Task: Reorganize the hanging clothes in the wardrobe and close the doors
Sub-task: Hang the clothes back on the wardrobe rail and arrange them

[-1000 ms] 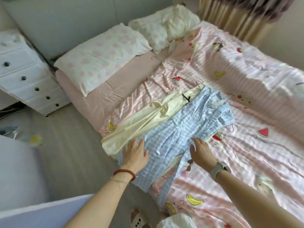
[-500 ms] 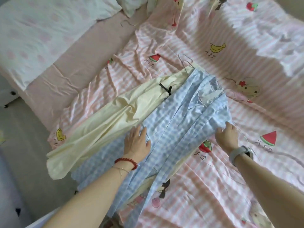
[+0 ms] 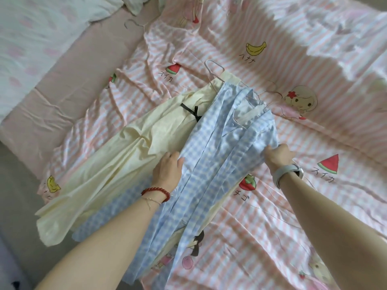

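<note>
Blue-and-white gingham cotton dress on the pink striped bedspread: left hand grips one edge, right hand bunches the other, probably gathering it to rehang.

A pink-and-white striped quilt with banana, watermelon, strawberry and cartoon-girl prints covers most of the bed. At its upper left a plain pink sheet lies bare, with a white pillow dotted in pale pink on it. Grey floor runs along the left.
</note>
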`<action>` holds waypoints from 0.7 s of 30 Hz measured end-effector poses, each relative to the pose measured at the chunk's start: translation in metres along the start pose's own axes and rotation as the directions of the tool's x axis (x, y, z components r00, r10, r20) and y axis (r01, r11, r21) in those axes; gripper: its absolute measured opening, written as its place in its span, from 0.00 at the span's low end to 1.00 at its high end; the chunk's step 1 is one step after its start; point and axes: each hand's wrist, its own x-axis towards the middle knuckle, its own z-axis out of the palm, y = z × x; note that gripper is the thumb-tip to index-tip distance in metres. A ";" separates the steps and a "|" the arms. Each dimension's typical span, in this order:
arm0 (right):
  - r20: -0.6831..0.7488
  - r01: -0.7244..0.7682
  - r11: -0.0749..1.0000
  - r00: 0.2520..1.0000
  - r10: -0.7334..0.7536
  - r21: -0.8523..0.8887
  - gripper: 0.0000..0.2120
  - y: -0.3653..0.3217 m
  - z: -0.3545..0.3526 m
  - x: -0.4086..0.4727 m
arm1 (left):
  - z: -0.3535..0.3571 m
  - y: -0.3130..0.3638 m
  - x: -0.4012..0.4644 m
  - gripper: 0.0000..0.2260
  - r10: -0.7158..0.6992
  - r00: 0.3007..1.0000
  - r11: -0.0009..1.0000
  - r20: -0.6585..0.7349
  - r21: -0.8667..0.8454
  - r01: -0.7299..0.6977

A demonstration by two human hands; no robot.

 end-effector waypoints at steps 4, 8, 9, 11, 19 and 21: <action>-0.110 0.117 0.987 0.988 -0.104 0.112 0.13 0.003 -0.010 -0.033 | -0.023 0.002 -0.018 0.19 0.030 0.997 0.966 -0.069 -0.255 -0.047; -0.207 0.396 0.900 0.910 -0.359 0.179 0.14 0.009 -0.010 -0.102 | -0.058 -0.007 -0.057 0.19 -0.029 0.984 0.904 -0.174 -0.425 -0.049; -0.209 0.477 0.861 0.873 -0.440 0.178 0.13 0.010 -0.008 -0.123 | -0.067 -0.013 -0.071 0.19 -0.042 0.981 0.897 -0.190 -0.439 -0.047; -0.189 0.603 0.788 0.794 -0.577 0.127 0.14 0.011 -0.006 -0.161 | -0.087 -0.031 -0.099 0.19 -0.084 0.977 0.894 -0.198 -0.449 -0.015; 0.059 0.909 0.387 0.383 -0.922 0.154 0.22 0.011 0.000 -0.300 | -0.155 -0.137 -0.246 0.19 -0.330 0.936 0.826 -0.118 -0.516 0.226; 0.137 0.958 0.251 0.232 -0.963 0.142 0.25 0.011 0.001 -0.333 | -0.162 -0.164 -0.296 0.20 -0.394 0.910 0.817 -0.131 -0.503 0.281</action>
